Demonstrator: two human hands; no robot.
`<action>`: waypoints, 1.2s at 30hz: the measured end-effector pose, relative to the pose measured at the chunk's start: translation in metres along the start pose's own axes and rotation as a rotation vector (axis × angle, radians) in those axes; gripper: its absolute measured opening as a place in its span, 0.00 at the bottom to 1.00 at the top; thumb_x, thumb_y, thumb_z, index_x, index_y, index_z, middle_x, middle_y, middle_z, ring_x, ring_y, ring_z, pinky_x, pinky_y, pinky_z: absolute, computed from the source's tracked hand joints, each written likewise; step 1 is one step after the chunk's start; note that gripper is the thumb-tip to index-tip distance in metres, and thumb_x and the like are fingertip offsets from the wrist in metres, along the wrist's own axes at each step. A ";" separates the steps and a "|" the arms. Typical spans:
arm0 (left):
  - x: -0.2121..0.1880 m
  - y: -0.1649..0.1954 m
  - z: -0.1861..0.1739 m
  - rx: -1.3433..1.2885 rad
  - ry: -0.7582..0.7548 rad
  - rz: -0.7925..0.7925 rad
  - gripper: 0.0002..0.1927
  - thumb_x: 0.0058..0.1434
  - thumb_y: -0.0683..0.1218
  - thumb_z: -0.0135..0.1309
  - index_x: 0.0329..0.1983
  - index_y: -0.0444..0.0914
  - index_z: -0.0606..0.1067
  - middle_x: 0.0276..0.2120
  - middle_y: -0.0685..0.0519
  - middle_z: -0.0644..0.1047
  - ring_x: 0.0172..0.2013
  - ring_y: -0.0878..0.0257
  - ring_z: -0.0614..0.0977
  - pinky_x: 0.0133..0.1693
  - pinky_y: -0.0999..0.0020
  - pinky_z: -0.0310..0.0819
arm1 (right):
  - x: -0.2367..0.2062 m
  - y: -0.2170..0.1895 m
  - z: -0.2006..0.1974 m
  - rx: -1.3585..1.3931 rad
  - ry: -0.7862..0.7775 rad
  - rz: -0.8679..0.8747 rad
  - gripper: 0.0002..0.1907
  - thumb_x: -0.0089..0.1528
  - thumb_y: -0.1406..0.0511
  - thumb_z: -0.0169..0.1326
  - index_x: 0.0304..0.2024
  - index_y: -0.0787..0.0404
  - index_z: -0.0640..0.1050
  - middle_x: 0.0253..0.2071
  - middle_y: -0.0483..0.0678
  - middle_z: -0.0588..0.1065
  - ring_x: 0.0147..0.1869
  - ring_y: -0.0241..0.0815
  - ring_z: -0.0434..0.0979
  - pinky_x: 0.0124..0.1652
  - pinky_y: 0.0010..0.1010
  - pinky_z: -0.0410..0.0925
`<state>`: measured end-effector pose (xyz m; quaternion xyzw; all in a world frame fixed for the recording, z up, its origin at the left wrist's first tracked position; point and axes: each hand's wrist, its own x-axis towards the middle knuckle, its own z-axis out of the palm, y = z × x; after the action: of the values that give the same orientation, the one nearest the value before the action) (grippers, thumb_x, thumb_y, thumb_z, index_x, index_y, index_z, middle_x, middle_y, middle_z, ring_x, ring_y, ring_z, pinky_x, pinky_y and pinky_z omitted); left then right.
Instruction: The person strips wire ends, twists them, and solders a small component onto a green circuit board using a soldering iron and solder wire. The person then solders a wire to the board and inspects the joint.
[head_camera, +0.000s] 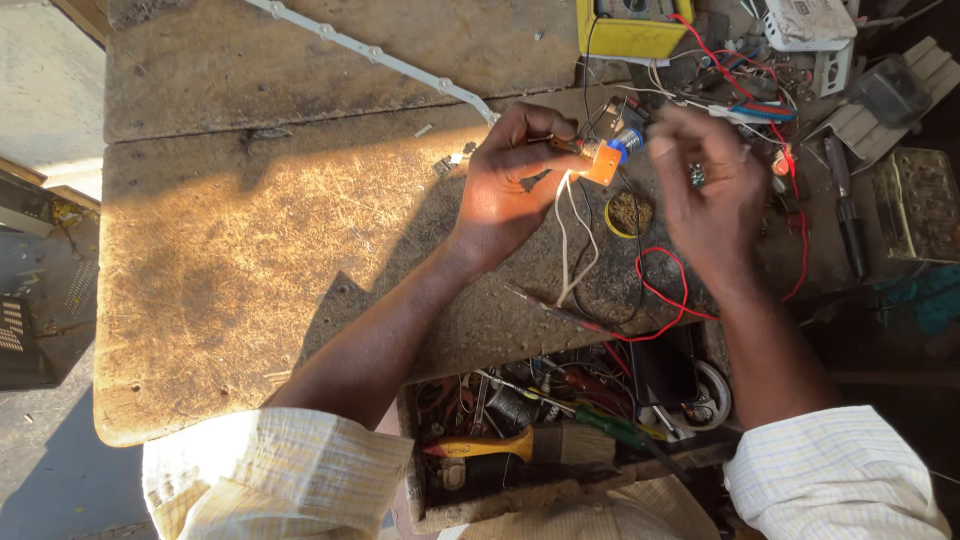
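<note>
A: The biggest thing we see is the wooden counter, worn and scratched, with strong sunlight across its left part.

B: Yes, and below its near edge we see an open drawer full of tools. A brush with a yellow handle lies in it, and a green-handled screwdriver beside that.

A: At the far edge of the counter stands a yellow meter. A long white strip with small round parts lies diagonally near it, on the left.

B: Now the hands. Our left hand is closed around a small orange part, which it holds above the middle of the counter. Thin white wires hang down from this part.

A: And the right hand?

B: It is just beside the orange part, on the right, with the fingers bent. It is blurred, so we cannot tell if it grips something. A small blue cylinder sits at the top of the orange part, between both hands.

A: Under the hands we see a red wire making a loop on the counter, and a small round yellow tin next to it.

B: On the right there is also a dark-handled tool, well apart from the hands.
</note>
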<state>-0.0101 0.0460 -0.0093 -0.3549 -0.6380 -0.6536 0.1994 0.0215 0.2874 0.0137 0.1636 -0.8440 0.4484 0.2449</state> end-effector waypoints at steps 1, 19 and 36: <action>-0.001 0.001 0.001 0.005 0.005 0.009 0.09 0.65 0.36 0.64 0.45 0.42 0.82 0.51 0.54 0.74 0.54 0.64 0.79 0.56 0.70 0.80 | 0.000 -0.004 0.008 0.321 -0.073 0.105 0.17 0.72 0.66 0.56 0.62 0.64 0.74 0.50 0.46 0.79 0.46 0.34 0.78 0.47 0.28 0.73; -0.005 0.010 0.003 0.074 0.021 -0.024 0.14 0.67 0.35 0.62 0.55 0.38 0.78 0.53 0.50 0.75 0.54 0.62 0.81 0.55 0.70 0.80 | -0.008 0.002 0.040 0.409 -0.150 -0.019 0.13 0.70 0.77 0.56 0.57 0.71 0.76 0.53 0.53 0.77 0.54 0.40 0.81 0.52 0.28 0.76; -0.002 0.010 -0.007 0.130 -0.096 0.017 0.14 0.70 0.43 0.62 0.58 0.39 0.78 0.54 0.51 0.75 0.56 0.60 0.81 0.57 0.69 0.81 | -0.007 -0.012 0.032 0.076 -0.052 -0.236 0.15 0.66 0.77 0.65 0.54 0.66 0.79 0.51 0.53 0.79 0.52 0.40 0.81 0.47 0.26 0.74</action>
<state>-0.0034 0.0383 -0.0033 -0.3776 -0.6849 -0.5913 0.1966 0.0246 0.2540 0.0026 0.2826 -0.8072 0.4436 0.2677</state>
